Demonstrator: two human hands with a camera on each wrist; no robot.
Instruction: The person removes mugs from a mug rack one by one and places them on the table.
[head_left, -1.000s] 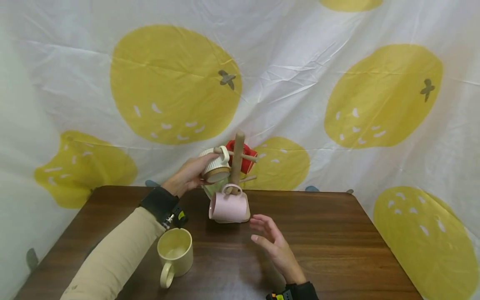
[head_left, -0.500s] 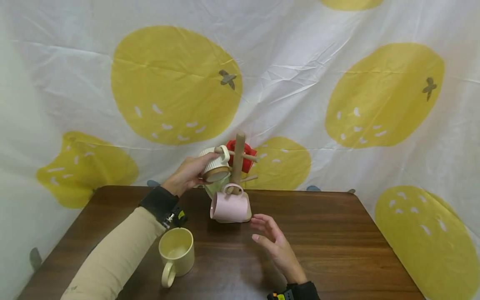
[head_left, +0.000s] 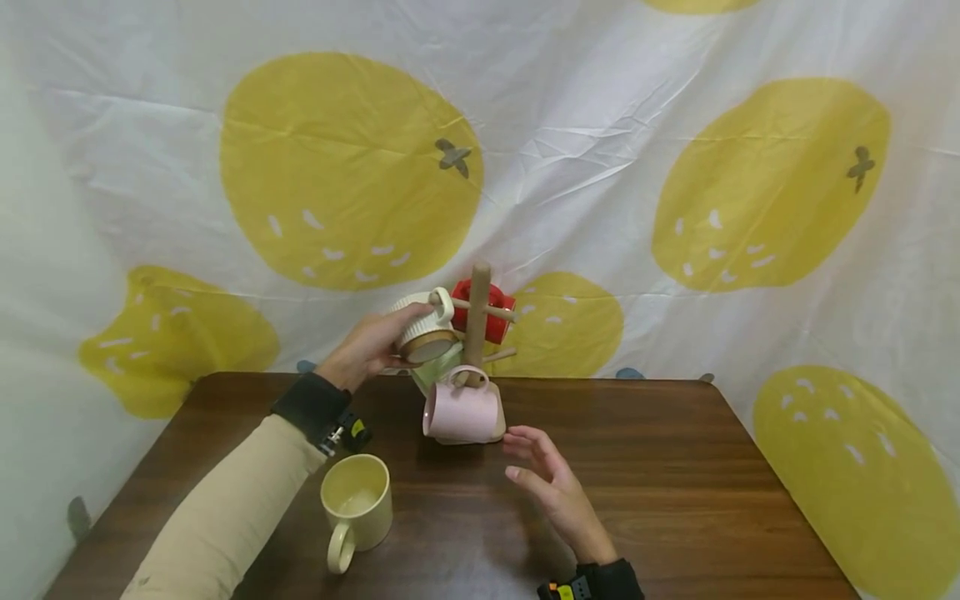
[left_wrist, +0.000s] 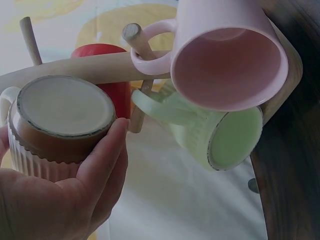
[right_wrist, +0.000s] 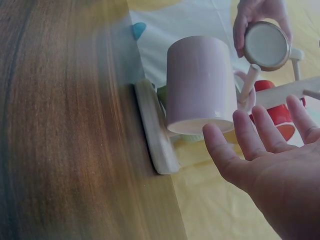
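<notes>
Left grip (head_left: 367, 346) clasps one white mug (left_wrist: 65, 107) near one red mug (head_left: 495, 327) and one green mug (left_wrist: 192, 137); right grip (head_left: 557, 493), fingers parted, holds nothing beside one pink mug (head_left: 463, 414).

Easiest lane for a hand is the right side of the tabletop (head_left: 675, 492): past the right hand (head_left: 558, 496), there's room right to the far edge. Left's tighter, with the yellow mug (head_left: 360, 508) near and the sleeve (head_left: 232, 508) beside it. The left hand (head_left: 367, 342) and white mug (left_wrist: 65, 107) plug the rack's (head_left: 477, 329) upper left. Pink mug (head_left: 463, 414) blocks low on the near side, green mug (left_wrist: 235, 140) behind it, red mug (head_left: 497, 329) far side. Two pegs (head_left: 501, 354) poke out right.
</notes>
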